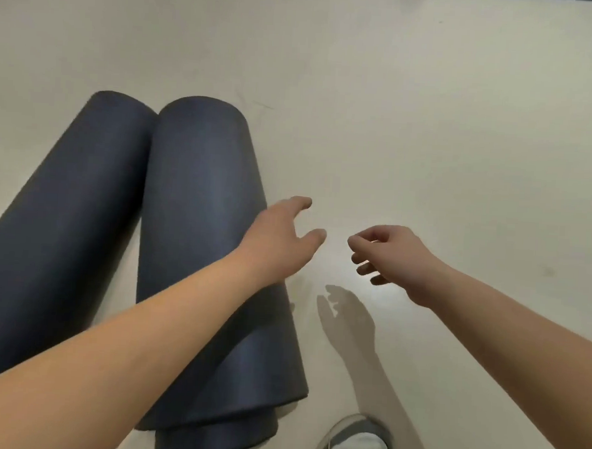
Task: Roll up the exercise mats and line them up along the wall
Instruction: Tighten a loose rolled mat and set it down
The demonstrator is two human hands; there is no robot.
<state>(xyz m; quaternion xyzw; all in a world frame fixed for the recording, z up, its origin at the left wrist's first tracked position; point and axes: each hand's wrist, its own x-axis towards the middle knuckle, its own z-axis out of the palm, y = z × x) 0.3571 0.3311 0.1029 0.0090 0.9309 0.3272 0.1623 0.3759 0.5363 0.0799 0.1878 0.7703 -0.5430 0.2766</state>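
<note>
At 9 o'clock of left hand (280, 237), two rolled mats (197, 253) laid touching on pale floor (431, 111), seemingly lined up; right hand (385, 256) at 3 o'clock; both hands held empty, fingers loosely curled, nothing gripped

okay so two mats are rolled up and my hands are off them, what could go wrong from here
1. The right rolled mat has inner layers telescoping out at its near end; with neither the left hand nor the right hand holding it, it may loosen further.
2. The left rolled mat lies angled, touching the other only at the far ends, so the row may end up crooked.
3. Your shoe is close to the near end and could nudge it.
</note>
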